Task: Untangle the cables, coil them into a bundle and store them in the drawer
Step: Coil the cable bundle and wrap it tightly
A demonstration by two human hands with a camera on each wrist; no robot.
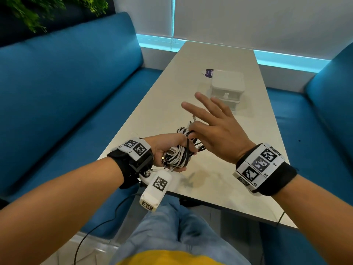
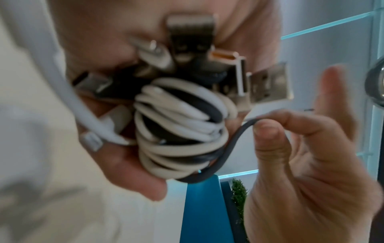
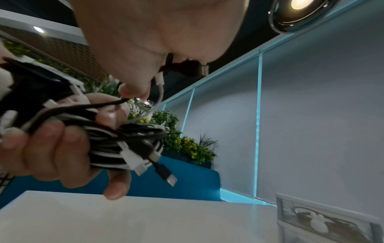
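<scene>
My left hand (image 1: 168,153) grips a coiled bundle of white and black cables (image 1: 181,150) above the near end of the table; several USB plugs (image 2: 268,83) stick out of its top. My right hand (image 1: 192,131) pinches a loose black cable strand (image 2: 234,141) between thumb and index finger beside the bundle (image 2: 178,131), with its other fingers spread. More plug ends (image 3: 166,174) hang from the coil (image 3: 116,139). The small white drawer box (image 1: 227,87) stands mid-table beyond my hands, its rabbit-knob drawer (image 1: 226,96) shut.
The long pale table (image 1: 210,54) runs away from me between two blue sofas (image 1: 66,83). A purple-labelled item (image 1: 208,72) lies behind the drawer box. A thin black wire trails to the floor by my knees.
</scene>
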